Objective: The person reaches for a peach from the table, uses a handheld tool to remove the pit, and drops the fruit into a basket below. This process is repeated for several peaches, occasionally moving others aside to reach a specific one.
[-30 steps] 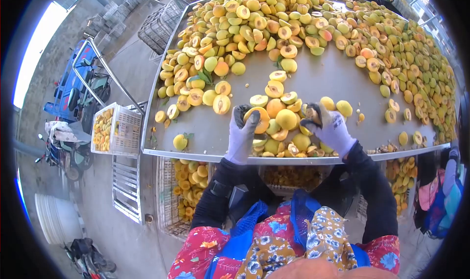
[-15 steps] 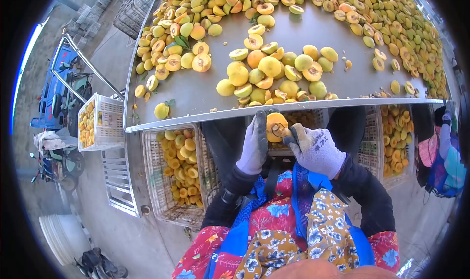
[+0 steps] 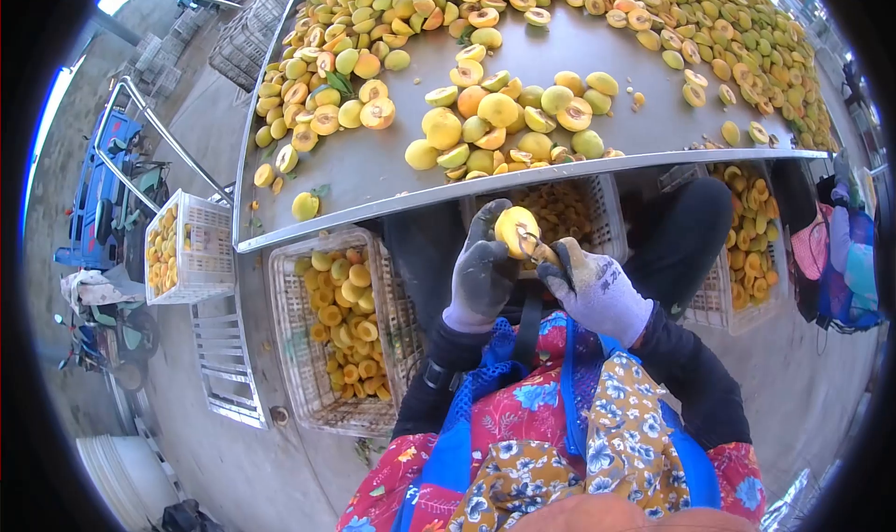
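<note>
My left hand, in a grey-and-lilac work glove, holds a halved yellow peach between thumb and fingers. The peach's cut side faces my right hand, which wears a matching glove. That hand is closed around a small pitting tool with a thin, dark metal end. The tool's end meets the cut face near the stone; its handle is mostly hidden by my fingers. Both hands are just in front of the metal table's edge, above my lap.
Whole and halved peaches lie in piles on the table. Below it stand a crate of peach halves at left, another crate between my knees, and a third at right. Another person is at the far right.
The peach half has turned in my left hand, and the tool's metal end now shows at its cut face. The view has shifted; my right knee has swung outward, exposing the middle crate.
</note>
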